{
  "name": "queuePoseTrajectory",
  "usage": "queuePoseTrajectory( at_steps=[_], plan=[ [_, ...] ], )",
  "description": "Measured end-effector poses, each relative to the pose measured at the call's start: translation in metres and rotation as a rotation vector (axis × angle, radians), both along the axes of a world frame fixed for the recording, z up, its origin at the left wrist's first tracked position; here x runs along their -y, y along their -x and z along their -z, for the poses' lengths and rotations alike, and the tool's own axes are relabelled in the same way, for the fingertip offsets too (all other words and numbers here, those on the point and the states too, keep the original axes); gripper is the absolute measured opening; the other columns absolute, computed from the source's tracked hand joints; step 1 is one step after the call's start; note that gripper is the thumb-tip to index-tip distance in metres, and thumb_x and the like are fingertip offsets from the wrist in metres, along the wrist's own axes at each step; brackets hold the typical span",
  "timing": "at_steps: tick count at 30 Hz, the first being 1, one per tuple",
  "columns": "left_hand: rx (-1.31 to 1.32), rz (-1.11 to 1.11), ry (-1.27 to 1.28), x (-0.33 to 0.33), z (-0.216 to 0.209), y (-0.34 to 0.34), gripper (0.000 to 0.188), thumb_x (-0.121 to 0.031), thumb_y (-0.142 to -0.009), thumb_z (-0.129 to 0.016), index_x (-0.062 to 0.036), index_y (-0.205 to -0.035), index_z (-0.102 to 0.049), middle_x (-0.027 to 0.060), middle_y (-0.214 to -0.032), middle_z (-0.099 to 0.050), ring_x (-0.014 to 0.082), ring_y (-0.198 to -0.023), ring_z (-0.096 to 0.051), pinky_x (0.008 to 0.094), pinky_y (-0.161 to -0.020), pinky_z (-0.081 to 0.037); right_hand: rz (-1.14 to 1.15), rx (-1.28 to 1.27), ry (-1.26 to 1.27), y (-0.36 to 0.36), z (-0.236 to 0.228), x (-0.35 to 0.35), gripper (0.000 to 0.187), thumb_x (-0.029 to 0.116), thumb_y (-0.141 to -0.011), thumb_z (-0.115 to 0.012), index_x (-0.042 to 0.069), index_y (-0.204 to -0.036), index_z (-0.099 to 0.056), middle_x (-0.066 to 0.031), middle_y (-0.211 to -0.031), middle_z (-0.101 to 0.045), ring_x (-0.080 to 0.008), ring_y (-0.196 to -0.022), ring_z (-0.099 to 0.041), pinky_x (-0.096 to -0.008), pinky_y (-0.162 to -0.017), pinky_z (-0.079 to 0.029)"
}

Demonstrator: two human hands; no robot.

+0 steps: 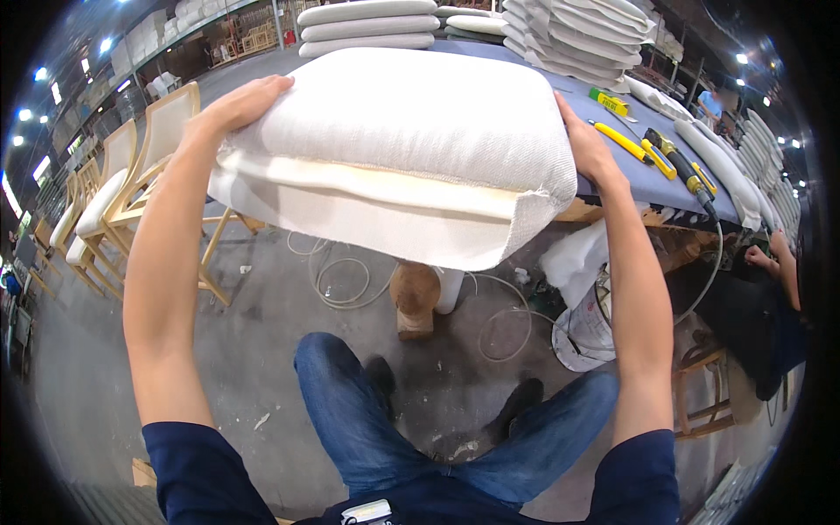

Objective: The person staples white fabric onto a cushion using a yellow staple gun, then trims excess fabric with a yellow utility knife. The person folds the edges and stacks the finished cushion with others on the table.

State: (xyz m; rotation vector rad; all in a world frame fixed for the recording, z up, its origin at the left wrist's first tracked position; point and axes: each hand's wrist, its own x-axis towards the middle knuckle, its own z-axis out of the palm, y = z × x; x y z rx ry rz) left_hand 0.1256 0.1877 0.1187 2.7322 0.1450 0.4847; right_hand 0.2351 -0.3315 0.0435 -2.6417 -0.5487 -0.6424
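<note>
A white fabric-covered seat cushion (420, 114) is held up between my two hands over the near edge of the blue-topped table (626, 144). My left hand (249, 103) is closed on its left end, near the far corner. On the opposite end my right hand (584, 144) grips the side, its fingers partly hidden. Along the cushion's near side a strip of pale yellow foam (385, 185) shows, and a loose fabric flap (367, 219) hangs below it.
Stacked cushions (586, 39) stand at the table's back. At right lie yellow-handled tools (623, 143), a yellow-green box (610, 102) and a hosed air tool (687, 171). Below are a wooden post (414, 297), hose coils and a bucket (586, 324). Wooden chairs (144, 166) line the left; another person's arm (783, 267) appears right.
</note>
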Motion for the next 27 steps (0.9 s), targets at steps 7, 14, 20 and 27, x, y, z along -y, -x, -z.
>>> queuePoseTrajectory(
  at_steps=[7,14,20,27],
  plan=[
    [-0.215,0.018,0.025,-0.004,-0.029,-0.061,0.071,-0.055,-0.106,-0.038,-0.0089,-0.160,-0.043,0.0149,-0.165,-0.042,0.0313,-0.154,-0.037,0.0407,-0.126,-0.027,-0.045,0.059,-0.002,0.012,-0.005,-0.010,0.074,0.027,-0.098,-0.057,0.007,-0.163,-0.029,-0.0300,-0.130,-0.066,-0.0475,-0.120,-0.063,-0.0517,-0.101,-0.049],
    [-0.109,0.111,0.032,0.000,-0.012,-0.060,0.069,-0.048,-0.108,-0.040,-0.0062,-0.163,-0.037,0.0173,-0.167,-0.037,0.0301,-0.155,-0.034,0.0370,-0.128,-0.021,-0.016,0.127,0.031,0.025,-0.007,-0.012,0.083,0.012,-0.086,-0.062,-0.005,-0.160,-0.029,-0.0243,-0.114,-0.070,-0.0459,-0.113,-0.064,-0.0539,-0.100,-0.049],
    [-0.128,0.082,-0.027,0.017,-0.018,-0.052,0.065,-0.043,-0.109,-0.042,-0.0051,-0.162,-0.036,0.0197,-0.166,-0.037,0.0323,-0.155,-0.034,0.0391,-0.127,-0.023,-0.067,-0.008,0.057,0.037,-0.018,-0.009,0.093,0.014,-0.082,-0.068,-0.011,-0.160,-0.023,-0.0281,-0.146,-0.055,-0.0573,-0.138,-0.045,-0.0665,-0.117,-0.029],
    [-0.194,0.000,-0.075,0.034,-0.022,-0.055,0.063,-0.037,-0.109,-0.046,-0.0097,-0.164,-0.033,0.0247,-0.166,-0.033,0.0420,-0.153,-0.034,0.0447,-0.124,-0.029,-0.095,-0.220,0.076,0.035,-0.032,0.000,0.095,0.011,-0.081,-0.070,-0.008,-0.161,-0.021,-0.0229,-0.159,-0.043,-0.0538,-0.150,-0.031,-0.0664,-0.123,-0.020]
  ],
)
